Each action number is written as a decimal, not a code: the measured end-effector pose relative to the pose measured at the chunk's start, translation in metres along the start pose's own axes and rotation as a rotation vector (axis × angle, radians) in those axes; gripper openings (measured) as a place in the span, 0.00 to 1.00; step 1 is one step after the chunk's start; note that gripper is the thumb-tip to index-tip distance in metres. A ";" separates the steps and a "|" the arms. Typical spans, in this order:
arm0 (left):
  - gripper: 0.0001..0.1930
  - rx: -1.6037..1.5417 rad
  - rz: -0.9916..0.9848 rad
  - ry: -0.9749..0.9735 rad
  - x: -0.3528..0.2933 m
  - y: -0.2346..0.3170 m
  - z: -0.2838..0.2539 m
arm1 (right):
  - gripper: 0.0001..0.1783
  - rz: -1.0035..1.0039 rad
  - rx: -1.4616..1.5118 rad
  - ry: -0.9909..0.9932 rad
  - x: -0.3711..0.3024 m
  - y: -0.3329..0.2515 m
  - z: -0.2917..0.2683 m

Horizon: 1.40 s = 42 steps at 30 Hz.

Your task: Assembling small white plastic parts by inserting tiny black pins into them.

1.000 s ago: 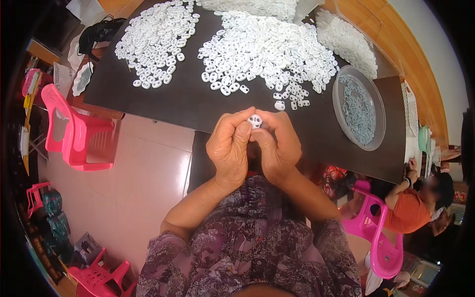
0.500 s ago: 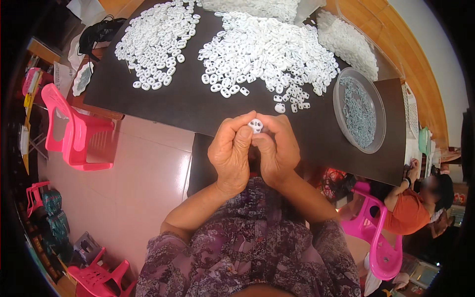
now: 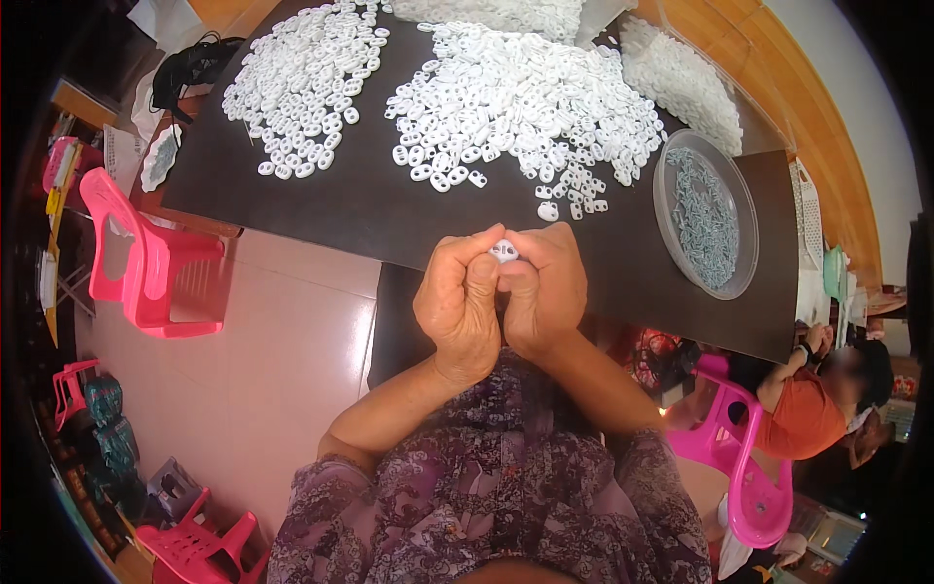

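Between the fingertips of both hands sits a small white plastic piece with holes [image 3: 504,251]. My left hand [image 3: 461,297] pinches it from the left, thumb and bent fingers closed. From the other side my right hand [image 3: 548,290] presses on it with thumb and index finger. Both hands are just off the near edge of the dark table [image 3: 428,216]. Beyond them lies a large heap of white two-holed oval pieces [image 3: 525,97], with several smaller white pieces [image 3: 580,185] at its near right. My fingers cover part of the held piece.
At left on the table is another heap of white ovals [image 3: 302,88]. A round clear tray [image 3: 664,229] of grey screw-like parts stands at right, near a filled clear bag [image 3: 681,83]. Pink chairs [image 3: 146,263] flank the table; a person in orange [image 3: 803,409] sits at right.
The white piece has tilted between my fingertips, and less of its face shows. My fingers have closed in around it; both hands stay in nearly the same place.
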<state>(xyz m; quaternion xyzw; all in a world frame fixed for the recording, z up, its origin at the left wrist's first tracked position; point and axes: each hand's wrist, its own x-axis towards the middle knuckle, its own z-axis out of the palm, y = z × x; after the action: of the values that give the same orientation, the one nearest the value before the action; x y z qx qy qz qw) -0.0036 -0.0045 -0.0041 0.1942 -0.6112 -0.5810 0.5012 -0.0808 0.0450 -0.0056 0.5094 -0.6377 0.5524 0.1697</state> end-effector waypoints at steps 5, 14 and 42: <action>0.07 -0.006 -0.006 0.006 0.001 0.001 0.009 | 0.10 -0.014 -0.038 -0.008 0.001 0.005 -0.008; 0.09 0.251 0.098 -0.137 0.020 0.012 -0.004 | 0.06 0.025 0.080 0.010 0.016 0.006 -0.013; 0.06 0.923 0.798 -0.748 0.104 -0.030 0.002 | 0.08 -0.163 -0.917 -0.004 0.156 0.155 -0.225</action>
<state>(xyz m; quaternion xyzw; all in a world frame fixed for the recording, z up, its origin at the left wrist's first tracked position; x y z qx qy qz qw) -0.0593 -0.0964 0.0095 -0.0640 -0.9500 -0.0633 0.2989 -0.3544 0.1500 0.1085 0.4312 -0.7744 0.1974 0.4188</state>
